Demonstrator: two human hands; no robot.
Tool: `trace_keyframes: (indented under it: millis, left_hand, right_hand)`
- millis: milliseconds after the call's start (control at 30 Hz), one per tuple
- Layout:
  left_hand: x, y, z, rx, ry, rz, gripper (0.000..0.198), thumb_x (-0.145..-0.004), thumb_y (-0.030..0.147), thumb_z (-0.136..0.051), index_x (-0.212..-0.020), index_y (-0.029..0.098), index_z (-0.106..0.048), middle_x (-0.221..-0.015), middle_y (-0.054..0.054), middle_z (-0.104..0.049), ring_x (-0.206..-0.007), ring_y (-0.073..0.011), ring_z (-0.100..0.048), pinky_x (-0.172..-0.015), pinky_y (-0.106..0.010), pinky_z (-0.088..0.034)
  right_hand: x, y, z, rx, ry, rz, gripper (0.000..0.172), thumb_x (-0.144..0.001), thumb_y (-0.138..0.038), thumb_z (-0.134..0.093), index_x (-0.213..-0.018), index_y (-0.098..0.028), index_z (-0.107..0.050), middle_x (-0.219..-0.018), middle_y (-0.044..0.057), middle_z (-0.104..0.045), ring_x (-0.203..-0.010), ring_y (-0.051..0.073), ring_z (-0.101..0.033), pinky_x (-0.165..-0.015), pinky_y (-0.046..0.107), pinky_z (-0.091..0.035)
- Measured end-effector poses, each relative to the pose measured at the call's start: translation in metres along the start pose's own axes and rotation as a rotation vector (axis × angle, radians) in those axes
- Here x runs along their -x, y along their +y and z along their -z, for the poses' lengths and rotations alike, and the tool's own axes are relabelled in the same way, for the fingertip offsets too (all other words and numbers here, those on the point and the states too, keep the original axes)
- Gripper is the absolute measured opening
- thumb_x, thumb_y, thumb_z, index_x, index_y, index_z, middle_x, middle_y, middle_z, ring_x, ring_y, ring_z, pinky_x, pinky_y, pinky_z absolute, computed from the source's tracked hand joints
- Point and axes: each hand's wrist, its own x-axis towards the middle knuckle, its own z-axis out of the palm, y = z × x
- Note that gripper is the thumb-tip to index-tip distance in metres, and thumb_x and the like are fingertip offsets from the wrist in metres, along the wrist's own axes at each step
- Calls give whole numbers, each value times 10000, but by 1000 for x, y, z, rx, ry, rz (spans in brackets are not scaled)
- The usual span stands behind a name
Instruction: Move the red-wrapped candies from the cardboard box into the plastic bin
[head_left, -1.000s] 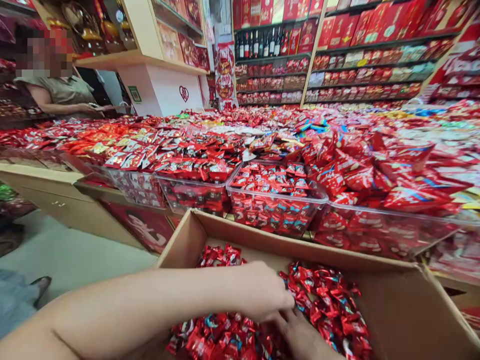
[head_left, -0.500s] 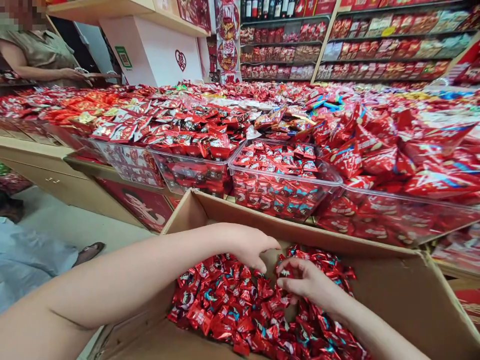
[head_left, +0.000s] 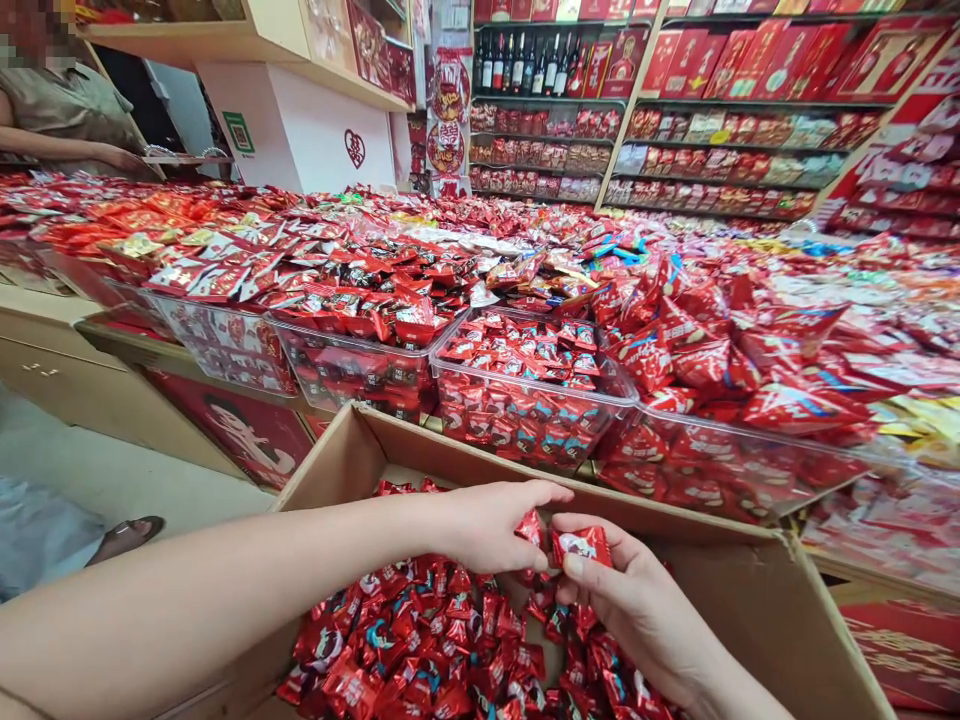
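Red foil-wrapped candies [head_left: 420,640] lie in a loose heap inside an open cardboard box [head_left: 735,580]. Just above the heap, my right hand [head_left: 626,575] pinches a red wrapped candy [head_left: 581,546] between thumb and fingers. My left hand [head_left: 499,525] is close beside it, thumb and fingers curved around another red candy [head_left: 529,527]. The two hands nearly meet over the middle of the box. Part of the heap is hidden under my left forearm.
Beyond the box stands a row of clear plastic bins, one with small red candies [head_left: 525,390] and one with larger red packets [head_left: 720,350]. A white block [head_left: 322,130] rises at the back left. A person [head_left: 67,120] stands at far left. Stocked shelves [head_left: 735,130] line the back.
My hands have come up off the heap and closer together. Both now have a candy in the fingers. The view has tilted up a little and shifted right.
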Motion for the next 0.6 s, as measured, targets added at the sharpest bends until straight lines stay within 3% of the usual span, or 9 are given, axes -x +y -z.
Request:
trace_keyframes:
  millis: [133,233,400,600]
  left_hand:
    - [-1,-1,2,117,-10,26,402,-666,345,-534,-1030,176,-511,-862,-16,-592,-723,-117,-535,-629,-206,-405]
    - [-1,-1,1,151,29,111,425,-626,379,-562,-1004,186,-529,-819,-10,-592,-648,-103,-523,-575,-200,-403]
    - [1,1,3,43,65,135,398,-597,279,-547,-988,203,-540,-746,14,-591,-601,-92,-508,-527,-181,-390]
    - [4,3,4,31,10,158,471,-564,230,-519,-1034,208,-494,-695,37,-564,-533,-78,-480,-422,-146,-354]
  right_hand:
    - [2,1,-5,128,61,89,345,-541,-239,-704,-834,-203,-526,-798,0,-604,-650,116,-530,-556,222,-422]
    - [3,2,-8,203,67,104,275,-562,-278,-686,-784,-207,-540,-780,-9,-593,-651,113,-523,-568,215,-415]
    - [-1,5,-5,405,42,303,159,-611,-324,-641,-687,-188,-605,-737,18,-583,-741,153,-516,-687,248,-403]
    - [-5,6,0,410,-41,186,200,-576,-334,-664,-587,-178,-540,-661,7,-575,-635,137,-512,-603,242,-413]
